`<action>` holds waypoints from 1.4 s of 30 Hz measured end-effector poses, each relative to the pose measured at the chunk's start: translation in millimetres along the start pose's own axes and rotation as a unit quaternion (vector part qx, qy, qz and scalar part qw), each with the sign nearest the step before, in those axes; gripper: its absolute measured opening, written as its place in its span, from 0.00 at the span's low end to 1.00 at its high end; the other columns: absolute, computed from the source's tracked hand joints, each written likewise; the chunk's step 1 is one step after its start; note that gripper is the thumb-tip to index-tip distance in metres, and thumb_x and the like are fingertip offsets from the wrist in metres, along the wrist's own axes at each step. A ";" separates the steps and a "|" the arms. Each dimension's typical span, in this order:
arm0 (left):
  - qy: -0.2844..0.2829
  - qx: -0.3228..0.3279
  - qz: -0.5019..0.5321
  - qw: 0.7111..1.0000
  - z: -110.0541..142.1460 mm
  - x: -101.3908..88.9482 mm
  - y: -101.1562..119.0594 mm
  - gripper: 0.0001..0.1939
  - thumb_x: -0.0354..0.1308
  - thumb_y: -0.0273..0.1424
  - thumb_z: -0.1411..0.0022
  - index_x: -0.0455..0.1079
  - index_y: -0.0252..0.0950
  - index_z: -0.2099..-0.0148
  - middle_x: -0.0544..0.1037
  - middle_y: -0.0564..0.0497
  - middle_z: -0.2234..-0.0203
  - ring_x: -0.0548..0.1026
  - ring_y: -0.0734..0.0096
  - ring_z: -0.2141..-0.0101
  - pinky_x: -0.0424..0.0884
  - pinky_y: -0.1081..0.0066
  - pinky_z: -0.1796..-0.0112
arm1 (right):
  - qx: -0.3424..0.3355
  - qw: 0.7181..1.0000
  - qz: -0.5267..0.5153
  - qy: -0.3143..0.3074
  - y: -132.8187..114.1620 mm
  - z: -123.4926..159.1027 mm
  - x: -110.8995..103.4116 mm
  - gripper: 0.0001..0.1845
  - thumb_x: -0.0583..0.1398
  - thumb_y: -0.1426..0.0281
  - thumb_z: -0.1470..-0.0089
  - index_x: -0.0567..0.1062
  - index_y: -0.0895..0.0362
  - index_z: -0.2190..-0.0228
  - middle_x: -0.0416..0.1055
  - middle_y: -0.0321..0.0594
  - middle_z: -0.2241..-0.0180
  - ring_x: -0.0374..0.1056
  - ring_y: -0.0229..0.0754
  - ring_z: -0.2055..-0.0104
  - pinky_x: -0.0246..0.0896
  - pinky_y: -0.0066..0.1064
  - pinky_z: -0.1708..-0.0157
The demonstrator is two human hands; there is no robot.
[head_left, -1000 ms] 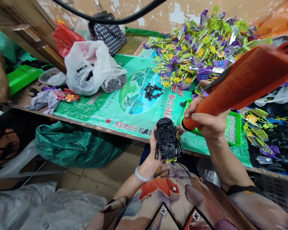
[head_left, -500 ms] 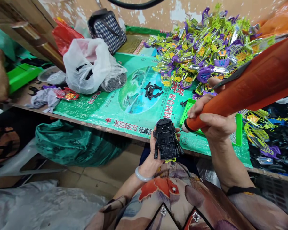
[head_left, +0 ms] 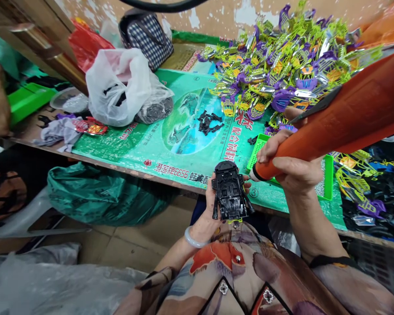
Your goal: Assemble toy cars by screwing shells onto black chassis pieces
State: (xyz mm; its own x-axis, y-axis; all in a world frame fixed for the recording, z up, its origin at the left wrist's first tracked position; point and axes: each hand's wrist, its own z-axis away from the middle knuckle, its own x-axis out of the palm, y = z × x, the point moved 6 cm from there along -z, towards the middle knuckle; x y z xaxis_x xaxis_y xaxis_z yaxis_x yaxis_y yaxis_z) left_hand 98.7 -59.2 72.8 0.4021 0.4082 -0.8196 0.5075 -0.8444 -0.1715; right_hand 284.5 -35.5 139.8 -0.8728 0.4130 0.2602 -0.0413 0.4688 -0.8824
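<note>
My left hand [head_left: 207,214] is closed around a black plastic toy chassis [head_left: 230,191], held underside up over my lap at the table's front edge. My right hand [head_left: 290,164] grips the front end of a long orange electric screwdriver [head_left: 341,118]. Its black tip sits just to the right of the chassis, close to its upper right corner. A green tray [head_left: 326,175] lies behind my right hand on the table.
A green printed sack sheet [head_left: 170,148] covers the table. On it lie small black parts [head_left: 207,122], a heap of yellow-green and purple plastic frames [head_left: 282,65], a white plastic bag [head_left: 121,87] and a checked bag [head_left: 147,37]. A green bag [head_left: 101,197] sits below the table edge.
The screwdriver's tip has shifted slightly, staying beside the chassis. The chassis has turned a little in my left hand. The view has tilted slightly.
</note>
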 end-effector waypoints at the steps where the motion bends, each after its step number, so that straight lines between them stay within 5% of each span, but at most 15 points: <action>1: 0.029 -0.109 0.110 0.988 -3.8 -4.7 -11.9 0.24 0.45 0.32 0.41 0.76 0.32 0.48 0.81 0.43 0.64 0.77 0.60 0.50 0.77 0.67 0.64 | 0.002 1.000 0.001 0.001 0.1 0.0 0.0 0.21 0.74 0.54 0.69 0.73 0.49 0.75 0.67 0.34 0.78 0.65 0.41 0.77 0.63 0.37 0.78; 3: 0.016 -0.299 0.381 0.875 -3.4 3.3 -28.4 0.25 0.46 0.36 0.40 0.76 0.31 0.48 0.81 0.42 0.64 0.76 0.58 0.49 0.77 0.63 0.62 | 0.001 1.000 0.003 0.004 -0.1 -0.2 -0.1 0.21 0.74 0.54 0.68 0.74 0.48 0.74 0.68 0.33 0.78 0.65 0.41 0.77 0.63 0.37 0.77; 6: -0.033 -0.477 0.640 0.601 5.0 21.0 -25.9 0.25 0.49 0.37 0.41 0.75 0.31 0.47 0.80 0.40 0.60 0.72 0.56 0.45 0.74 0.58 0.54 | -0.015 1.000 -0.004 -0.002 -0.9 -0.4 0.6 0.20 0.74 0.55 0.66 0.73 0.49 0.74 0.68 0.33 0.78 0.65 0.40 0.77 0.63 0.37 0.77; 10: -0.046 -0.546 0.765 0.338 7.3 26.6 -11.0 0.22 0.51 0.36 0.40 0.75 0.36 0.47 0.80 0.42 0.57 0.72 0.63 0.44 0.72 0.62 0.51 | -0.028 0.999 0.008 -0.017 -0.5 0.1 2.0 0.20 0.73 0.54 0.65 0.74 0.48 0.71 0.67 0.33 0.77 0.65 0.41 0.77 0.63 0.38 0.78; 13: -0.079 -0.536 0.833 0.108 3.2 30.9 7.1 0.24 0.46 0.38 0.38 0.76 0.31 0.51 0.81 0.42 0.62 0.76 0.63 0.49 0.75 0.61 0.58 | -0.028 0.999 0.032 -0.007 -1.4 0.9 1.0 0.22 0.72 0.51 0.65 0.75 0.47 0.69 0.67 0.33 0.77 0.65 0.42 0.77 0.63 0.39 0.77; 15: -0.082 -0.527 0.846 0.024 1.4 32.7 12.6 0.24 0.46 0.39 0.37 0.78 0.30 0.55 0.81 0.42 0.64 0.77 0.63 0.51 0.75 0.62 0.58 | -0.035 0.999 0.039 0.005 -3.6 1.3 0.0 0.21 0.71 0.50 0.64 0.74 0.47 0.71 0.67 0.34 0.77 0.65 0.42 0.76 0.63 0.39 0.77; 16: -0.071 -0.530 0.845 0.025 2.1 34.1 11.3 0.22 0.48 0.39 0.37 0.78 0.32 0.55 0.81 0.42 0.62 0.77 0.64 0.51 0.74 0.63 0.56 | -0.042 0.998 0.038 0.010 -5.1 1.4 -0.2 0.20 0.71 0.50 0.64 0.74 0.47 0.72 0.66 0.34 0.78 0.64 0.42 0.77 0.63 0.39 0.77; 18: -0.034 -0.546 0.831 0.104 6.4 35.9 2.7 0.18 0.53 0.38 0.38 0.78 0.37 0.52 0.81 0.45 0.57 0.74 0.64 0.47 0.71 0.63 0.49 | -0.060 0.998 0.028 0.014 -7.7 1.2 -0.4 0.19 0.72 0.52 0.63 0.73 0.48 0.74 0.66 0.33 0.78 0.64 0.42 0.77 0.63 0.39 0.77; 23: -0.079 -0.514 0.690 0.503 13.1 32.0 -17.9 0.23 0.50 0.37 0.38 0.74 0.32 0.46 0.77 0.42 0.49 0.66 0.55 0.39 0.67 0.55 0.45 | -0.079 0.996 0.029 -0.021 -5.0 0.3 1.9 0.18 0.71 0.54 0.61 0.72 0.50 0.75 0.66 0.33 0.77 0.64 0.40 0.77 0.62 0.36 0.78; 25: -0.109 -0.500 0.608 0.607 9.9 38.7 -21.4 0.27 0.44 0.38 0.38 0.74 0.29 0.46 0.77 0.42 0.51 0.65 0.53 0.39 0.70 0.55 0.48 | -0.081 0.996 0.026 -0.029 -2.5 0.9 1.7 0.17 0.71 0.55 0.60 0.72 0.50 0.75 0.66 0.32 0.77 0.64 0.39 0.77 0.62 0.35 0.78; 26: -0.110 -0.502 0.587 0.625 7.1 44.9 -22.3 0.28 0.43 0.39 0.37 0.75 0.29 0.47 0.77 0.42 0.52 0.66 0.53 0.39 0.71 0.55 0.49 | -0.080 0.996 0.023 -0.029 -1.4 1.2 1.2 0.17 0.71 0.56 0.60 0.72 0.51 0.75 0.67 0.32 0.76 0.64 0.39 0.77 0.62 0.35 0.78; 29: -0.078 -0.513 0.613 0.596 -1.2 65.5 -20.6 0.27 0.44 0.44 0.35 0.76 0.33 0.48 0.79 0.43 0.54 0.71 0.52 0.44 0.73 0.58 0.49 | -0.078 0.997 0.021 -0.020 -0.2 2.0 -0.7 0.16 0.72 0.57 0.60 0.73 0.50 0.75 0.67 0.33 0.77 0.65 0.39 0.77 0.64 0.36 0.78; 32: -0.018 -0.510 0.709 0.486 5.3 72.0 -15.4 0.25 0.51 0.45 0.37 0.73 0.36 0.45 0.77 0.43 0.50 0.71 0.52 0.44 0.70 0.57 0.46 | -0.072 0.997 0.018 -0.007 -1.0 1.7 -1.8 0.16 0.72 0.58 0.61 0.74 0.50 0.74 0.68 0.32 0.76 0.66 0.39 0.77 0.64 0.35 0.78; 37: 0.058 -0.545 0.810 0.210 37.9 63.6 -6.3 0.26 0.58 0.36 0.40 0.68 0.41 0.39 0.72 0.49 0.43 0.66 0.60 0.39 0.66 0.65 0.42 | -0.070 0.997 -0.011 0.000 -2.2 1.8 -1.4 0.15 0.73 0.60 0.62 0.76 0.50 0.73 0.70 0.32 0.77 0.66 0.39 0.78 0.62 0.34 0.80; 42: 0.019 -0.540 0.835 0.102 16.4 77.8 5.2 0.27 0.56 0.45 0.39 0.70 0.39 0.41 0.77 0.45 0.49 0.72 0.55 0.45 0.71 0.63 0.48 | -0.067 0.998 0.017 0.003 2.1 3.4 -2.8 0.14 0.72 0.58 0.60 0.75 0.50 0.75 0.69 0.33 0.76 0.65 0.38 0.78 0.63 0.35 0.80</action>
State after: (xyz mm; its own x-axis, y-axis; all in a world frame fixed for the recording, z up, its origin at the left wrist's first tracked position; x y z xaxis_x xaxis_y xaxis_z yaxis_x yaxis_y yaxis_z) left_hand 120.1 -37.5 -0.8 0.6067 0.0264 0.7945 -0.5140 0.7755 0.3667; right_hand 285.2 -38.4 135.9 -0.8701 0.4341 0.2334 0.0535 0.5541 -0.8307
